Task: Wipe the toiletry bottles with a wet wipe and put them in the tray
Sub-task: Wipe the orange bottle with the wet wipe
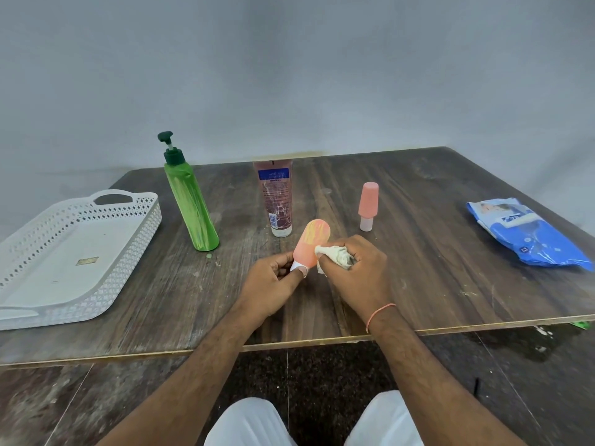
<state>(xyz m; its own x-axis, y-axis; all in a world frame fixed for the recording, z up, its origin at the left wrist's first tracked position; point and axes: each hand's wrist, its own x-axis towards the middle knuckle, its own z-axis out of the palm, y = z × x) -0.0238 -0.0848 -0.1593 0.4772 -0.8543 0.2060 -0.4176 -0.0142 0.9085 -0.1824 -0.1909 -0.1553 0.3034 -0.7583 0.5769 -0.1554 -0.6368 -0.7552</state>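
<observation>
A: Surface?
B: Dark wood table [418, 252] against a grey wall [289, 75]. Near edge runs just below the wrists.
A: Bottle?
B: Peach bottle [311, 243], held above the table centre, tilted, white cap end down. Left hand [273, 281] pinches that cap end, fingers curled round it. Right hand [357, 268] grips a crumpled wipe [335, 257], fingers closed on it, wipe touching the bottle's lower right side.
A: The rest?
B: Green pump bottle [193, 207], tube [277, 197] and small pink bottle [368, 204] stand behind the hands. White tray [135, 220] far left, at the table's left edge, holds no bottles. Blue wipe pack [528, 236] far right.
A: Room?
B: Bare wood between pump bottle and tray, and right of the hands.
</observation>
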